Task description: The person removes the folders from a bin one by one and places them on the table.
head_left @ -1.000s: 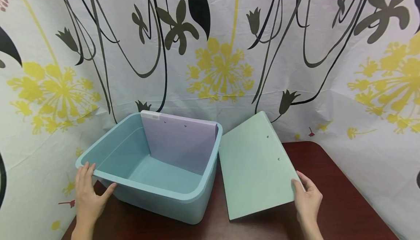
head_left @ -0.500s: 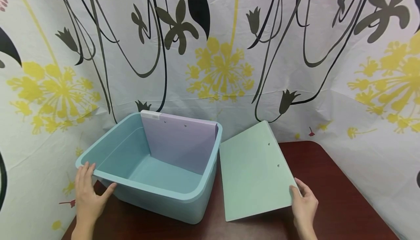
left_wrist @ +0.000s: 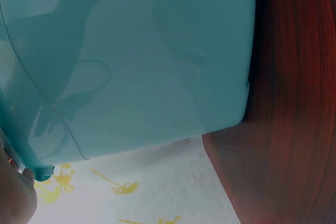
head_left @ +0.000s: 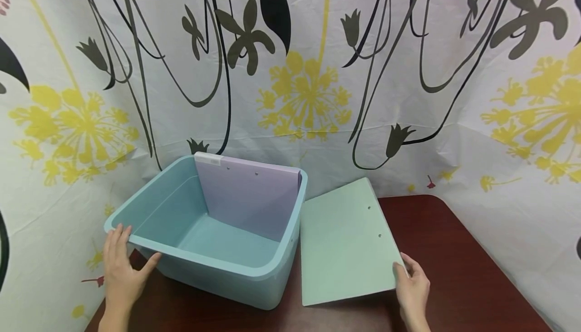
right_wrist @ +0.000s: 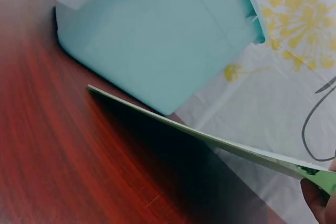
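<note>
A pale green file folder [head_left: 347, 246] with two small rivets leans tilted beside the basin in the head view. My right hand [head_left: 413, 289] pinches its right edge, thumb on top and fingers beneath. In the right wrist view the folder [right_wrist: 210, 139] shows edge-on, its near corner low over the table. A blue plastic basin [head_left: 218, 266] stands at the left. My left hand [head_left: 122, 271] rests on its near-left rim corner, fingers straight over the rim and thumb spread along the front. Inside the basin a lilac file folder [head_left: 254, 196] with a white label stands upright against the back wall.
The dark red wooden table [head_left: 467, 271] has a rounded far-right corner. Behind it hangs a white cloth [head_left: 308, 29] printed with flowers, close to the basin's back.
The green folder has come down lower and slightly left, its top corner dropping, with my right hand moving along with it. My left hand and the basin have stayed in place.
</note>
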`<action>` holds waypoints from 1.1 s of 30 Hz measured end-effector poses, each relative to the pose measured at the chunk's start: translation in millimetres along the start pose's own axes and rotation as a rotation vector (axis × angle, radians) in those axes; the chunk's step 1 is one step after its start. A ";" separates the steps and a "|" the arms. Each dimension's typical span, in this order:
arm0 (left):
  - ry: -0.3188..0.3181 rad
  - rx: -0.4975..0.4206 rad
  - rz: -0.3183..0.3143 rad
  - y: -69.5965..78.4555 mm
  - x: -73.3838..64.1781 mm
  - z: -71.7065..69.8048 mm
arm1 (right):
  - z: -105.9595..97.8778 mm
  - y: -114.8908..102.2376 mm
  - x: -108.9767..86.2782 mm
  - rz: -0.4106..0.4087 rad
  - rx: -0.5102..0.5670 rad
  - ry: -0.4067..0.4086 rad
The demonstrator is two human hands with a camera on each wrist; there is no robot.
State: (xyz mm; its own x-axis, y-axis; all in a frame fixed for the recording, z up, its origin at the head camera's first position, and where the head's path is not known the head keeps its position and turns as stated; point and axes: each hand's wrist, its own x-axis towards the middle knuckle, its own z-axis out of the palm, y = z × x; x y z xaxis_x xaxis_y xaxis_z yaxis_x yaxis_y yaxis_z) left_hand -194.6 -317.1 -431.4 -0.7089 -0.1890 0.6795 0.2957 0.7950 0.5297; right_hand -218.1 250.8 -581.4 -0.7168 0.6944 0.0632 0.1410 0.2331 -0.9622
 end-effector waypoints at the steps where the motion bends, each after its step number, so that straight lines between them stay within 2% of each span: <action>1: 0.001 -0.001 0.000 0.1 -0.1 0.0 | -2.4 -4.8 -3.4 0.003 -0.005 -0.017; 7: -0.001 0.012 0.001 1.0 -0.3 -0.1 | -28.3 -55.8 -34.5 0.058 -0.036 -0.198; 10: -0.002 0.009 0.001 1.6 -0.1 0.0 | -36.1 -70.5 -42.7 0.068 -0.072 -0.252; 19: 0.005 0.010 0.011 0.4 -0.1 1.0 | -39.4 -68.4 -40.1 0.035 -0.169 -0.277; 29: 0.006 -0.002 0.013 -0.4 -0.6 0.4 | -42.7 -65.7 -35.8 -0.018 -0.228 -0.296; 33: 0.018 -0.006 0.031 -1.6 -0.3 0.8 | -45.0 -64.6 -30.2 -0.031 -0.265 -0.352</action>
State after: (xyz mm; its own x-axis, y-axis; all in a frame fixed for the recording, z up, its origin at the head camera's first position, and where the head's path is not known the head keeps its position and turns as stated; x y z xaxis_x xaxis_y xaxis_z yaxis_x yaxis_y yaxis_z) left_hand -195.4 -317.9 -432.8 -0.6880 -0.1747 0.7043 0.3214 0.7969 0.5116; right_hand -174.8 245.5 -509.2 -0.9059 0.4208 -0.0479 0.2537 0.4487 -0.8569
